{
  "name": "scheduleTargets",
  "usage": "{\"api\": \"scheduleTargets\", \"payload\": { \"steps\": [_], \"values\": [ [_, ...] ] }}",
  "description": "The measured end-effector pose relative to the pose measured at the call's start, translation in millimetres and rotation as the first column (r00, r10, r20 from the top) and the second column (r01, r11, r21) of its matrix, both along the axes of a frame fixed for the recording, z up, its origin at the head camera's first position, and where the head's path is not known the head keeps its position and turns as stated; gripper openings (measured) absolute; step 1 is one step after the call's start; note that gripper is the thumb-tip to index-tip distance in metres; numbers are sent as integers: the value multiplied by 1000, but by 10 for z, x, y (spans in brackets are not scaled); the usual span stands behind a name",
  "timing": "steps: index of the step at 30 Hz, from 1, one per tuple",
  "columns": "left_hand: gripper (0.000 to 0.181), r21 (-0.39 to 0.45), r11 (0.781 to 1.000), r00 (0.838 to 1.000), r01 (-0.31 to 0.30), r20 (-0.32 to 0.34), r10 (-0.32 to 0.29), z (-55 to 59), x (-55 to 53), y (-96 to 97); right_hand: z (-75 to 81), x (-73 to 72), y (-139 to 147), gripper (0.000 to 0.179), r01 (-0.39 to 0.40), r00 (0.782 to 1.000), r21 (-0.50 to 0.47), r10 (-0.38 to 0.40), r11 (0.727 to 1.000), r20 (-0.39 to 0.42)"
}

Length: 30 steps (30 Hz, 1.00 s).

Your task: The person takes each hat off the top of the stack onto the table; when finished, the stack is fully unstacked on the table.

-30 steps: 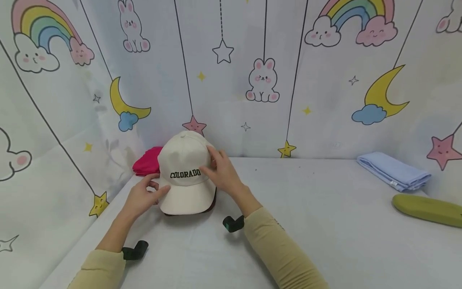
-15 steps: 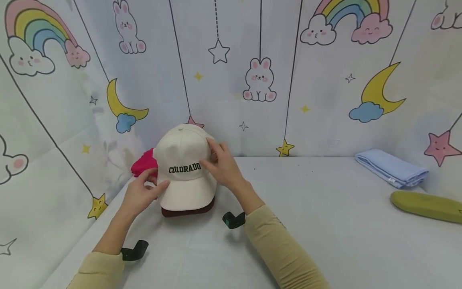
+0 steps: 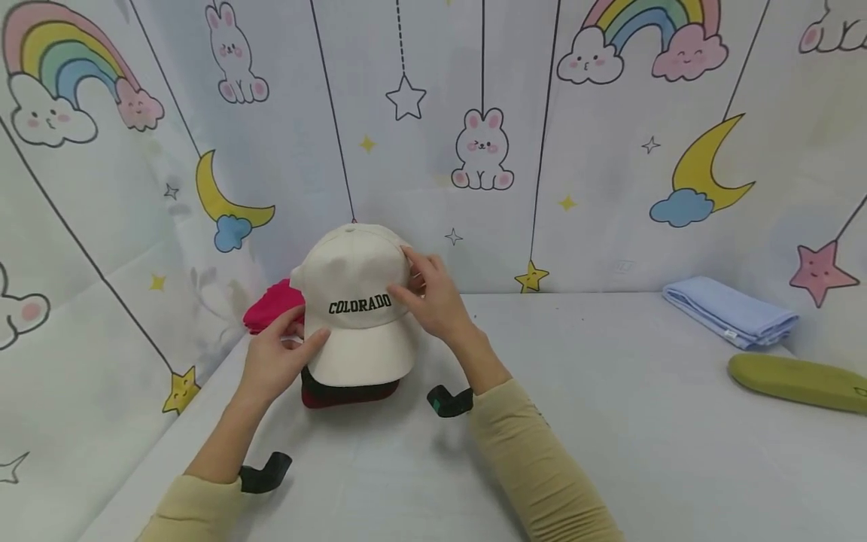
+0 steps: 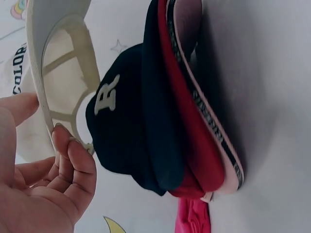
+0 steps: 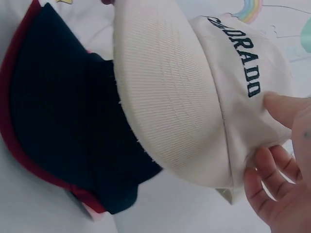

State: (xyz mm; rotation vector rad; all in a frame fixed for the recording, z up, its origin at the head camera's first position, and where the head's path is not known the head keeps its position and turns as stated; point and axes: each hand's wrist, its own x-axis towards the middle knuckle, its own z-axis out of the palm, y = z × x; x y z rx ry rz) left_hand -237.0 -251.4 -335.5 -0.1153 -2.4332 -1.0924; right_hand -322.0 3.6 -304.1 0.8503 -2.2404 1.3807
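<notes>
Starting at the back left corner of the white surface, a bright pink cloth sits tight against the hanging fabric, so room on that side is narrow. Here's my left hand, thumb over and fingers curled under the brim edge of the white cap, pinching it. I've got that cap up in the air, above a stack near the left edge: navy cap on top, red cap next, pink cap lowest. There's a gap under the white brim; whether its rear strap touches navy, I can't tell. My right hand is part-closed, thumb on the front, fingers gripping the crown's side. Past it, a wide stretch of surface runs to the folded blue cloth at the back right corner, green object in front, running out of view. Now the writing: "R" on navy, lettering along the pink brim I can't make out, "COLORADO" across the white, a tag on the blue too small to read.
</notes>
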Motion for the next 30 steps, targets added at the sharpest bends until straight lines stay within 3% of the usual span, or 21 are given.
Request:
{"api": "scheduleTargets", "payload": {
  "steps": [9, 14, 23, 30],
  "values": [
    [58, 13, 1000, 1000, 4, 14, -4, -2, -77, 179, 7, -71, 161, 60, 17, 999, -44, -15, 999, 43],
    [63, 27, 999, 999, 24, 32, -25, 15, -177, 298, -8, -138, 285, 60, 50, 997, -63, -46, 997, 56],
    [57, 30, 995, 995, 97, -36, -96, 18, -378, 579, -4, -189, 582, 59, 87, 995, -90, -82, 992, 64],
    [56, 50, 992, 993, 114, -14, -113, -3, -467, 810, -19, -215, 809, 57, 120, 990, -81, -113, 989, 83]
  ]
}}
